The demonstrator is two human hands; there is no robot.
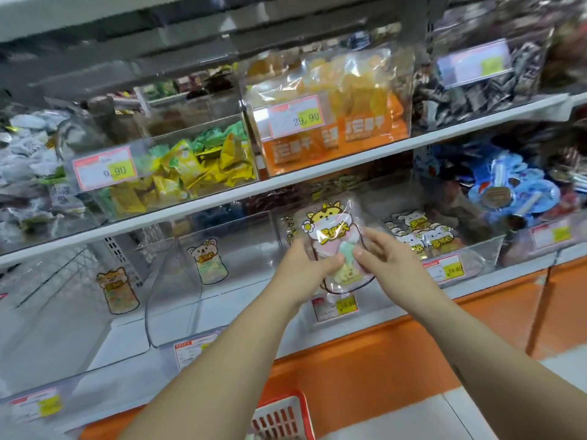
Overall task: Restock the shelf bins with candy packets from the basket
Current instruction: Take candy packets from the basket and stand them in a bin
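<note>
My left grip [305,271] and right grip [386,262] both pinch one candy packet [328,228], upright before a clear shelf bin [368,296]. The red basket [282,417] sits below my arms.

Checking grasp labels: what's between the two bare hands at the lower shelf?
Head view: a clear plastic candy packet with a yellow cartoon animal, pinched at its sides by the left hand and right hand.

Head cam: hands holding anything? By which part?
Yes, one candy packet, held by both hands. The left hand grips its lower left edge, the right hand its lower right edge, thumbs on the front. Its printed top is free.
</note>
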